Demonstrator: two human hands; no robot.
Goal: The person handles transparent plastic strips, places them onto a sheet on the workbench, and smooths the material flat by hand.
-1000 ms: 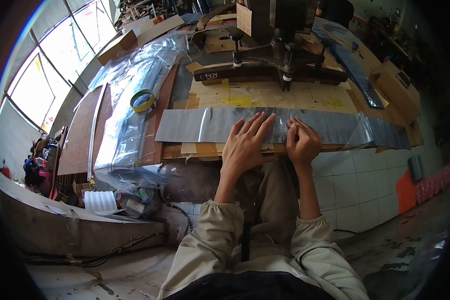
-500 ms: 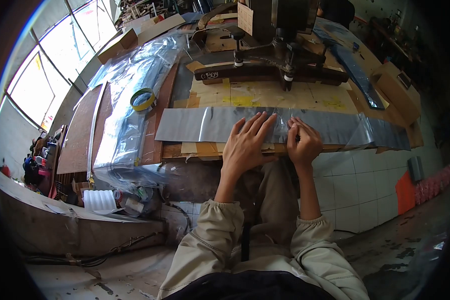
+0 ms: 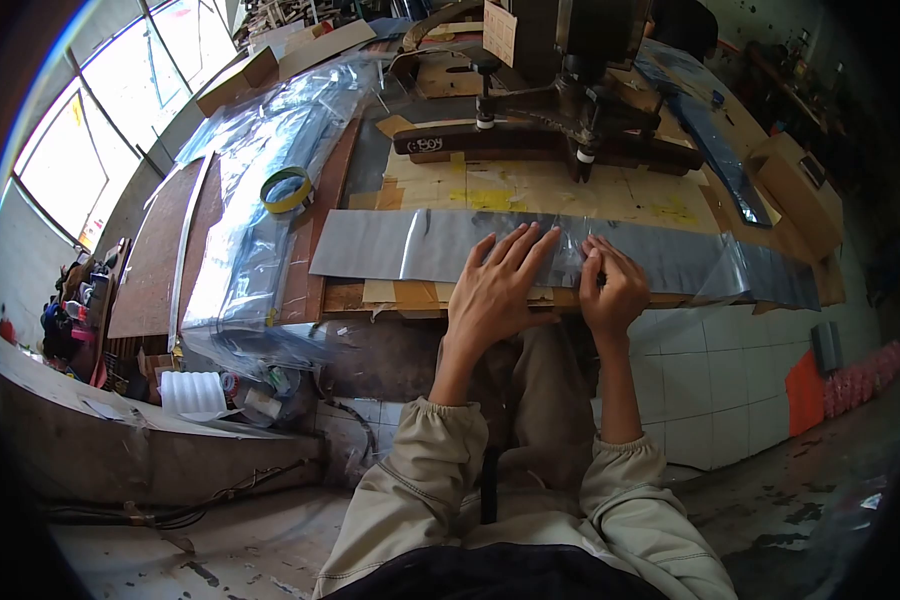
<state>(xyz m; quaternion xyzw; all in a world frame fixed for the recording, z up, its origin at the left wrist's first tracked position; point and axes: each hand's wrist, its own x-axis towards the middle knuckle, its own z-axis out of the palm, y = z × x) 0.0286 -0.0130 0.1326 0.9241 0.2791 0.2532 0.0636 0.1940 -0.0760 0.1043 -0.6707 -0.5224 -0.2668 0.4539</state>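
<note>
A long grey strip (image 3: pixel 360 245) with clear film on it lies across the near edge of the worktable. My left hand (image 3: pixel 497 283) rests on the middle of the strip, palm down with the fingers spread. Just to its right, my right hand (image 3: pixel 613 287) has its fingers drawn together in a pinch at the strip's surface; what lies between the fingertips is too small to make out. Beyond the strip is a taped board (image 3: pixel 570 188), with the dark bar (image 3: pixel 550 148) of a press above it.
A yellow-green tape roll (image 3: pixel 287 190) sits on clear plastic sheeting (image 3: pixel 240 230) at left. An open cardboard box (image 3: pixel 795 195) stands at right. White foam (image 3: pixel 192 395) lies below the table at left. A dark-clothed person (image 3: pixel 685 25) is partly visible at the back.
The view has shifted slightly, so the table and press appear a little moved and tilted. Both hands keep nearly the same pose and place on the strip.
</note>
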